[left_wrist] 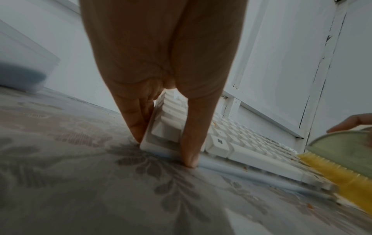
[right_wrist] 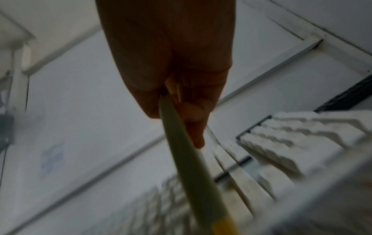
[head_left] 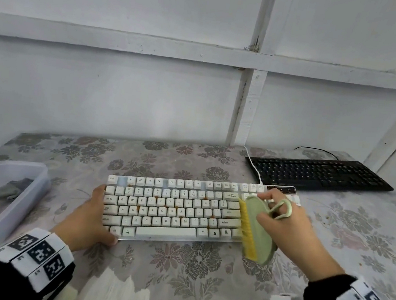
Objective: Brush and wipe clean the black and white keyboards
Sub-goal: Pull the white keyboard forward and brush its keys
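The white keyboard [head_left: 173,208] lies mid-table with orange-brown crumbs between its keys. My left hand [head_left: 103,213] steadies its left end: straight fingers [left_wrist: 136,124] press the side and the thumb [left_wrist: 191,151] presses the front edge at the corner. My right hand [head_left: 267,207] grips a green brush [head_left: 259,233] with a finger through its loop. The brush's yellow bristles [head_left: 248,232] rest on the keys at the right end, blurred. In the right wrist view, my right hand [right_wrist: 181,114] holds the brush [right_wrist: 189,167] edge-on. The black keyboard [head_left: 317,173] lies at the back right.
A translucent plastic tub [head_left: 36,195] holding a grey cloth [head_left: 7,189] stands at the left edge. The white keyboard's cable [head_left: 254,168] runs back to the wall. White paper [head_left: 114,293] lies at the near edge. A floral tablecloth [head_left: 178,271] covers the table; white walls enclose it.
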The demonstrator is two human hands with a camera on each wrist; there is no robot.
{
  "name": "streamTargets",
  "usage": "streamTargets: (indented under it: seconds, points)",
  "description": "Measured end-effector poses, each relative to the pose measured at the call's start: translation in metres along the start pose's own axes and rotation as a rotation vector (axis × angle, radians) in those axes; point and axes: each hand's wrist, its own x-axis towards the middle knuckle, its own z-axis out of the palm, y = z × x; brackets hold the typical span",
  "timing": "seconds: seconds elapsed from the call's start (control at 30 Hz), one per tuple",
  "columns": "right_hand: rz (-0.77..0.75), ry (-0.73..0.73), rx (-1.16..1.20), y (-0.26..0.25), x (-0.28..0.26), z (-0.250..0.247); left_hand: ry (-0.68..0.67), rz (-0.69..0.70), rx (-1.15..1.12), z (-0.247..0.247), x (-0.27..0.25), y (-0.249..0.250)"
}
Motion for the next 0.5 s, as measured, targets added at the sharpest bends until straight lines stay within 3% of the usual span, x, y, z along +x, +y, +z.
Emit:
streamTargets:
  seconds: [0.2, 0.4, 0.5]
  points:
    - [-0.073, 0.15, 0.072, -0.007, 0.016, -0.008, 0.005, 0.002, 0.007, 0.001, 0.0, 0.0]
    - [0.005, 0.003, 0.018, 0.0, 0.001, 0.001, 0.0, 0.001, 0.012, 0.0, 0.001, 0.0]
    - [-0.027, 0.053, 0.051, -0.011, 0.001, -0.009, 0.002, 0.003, 0.017, 0.0, 0.0, 0.0]
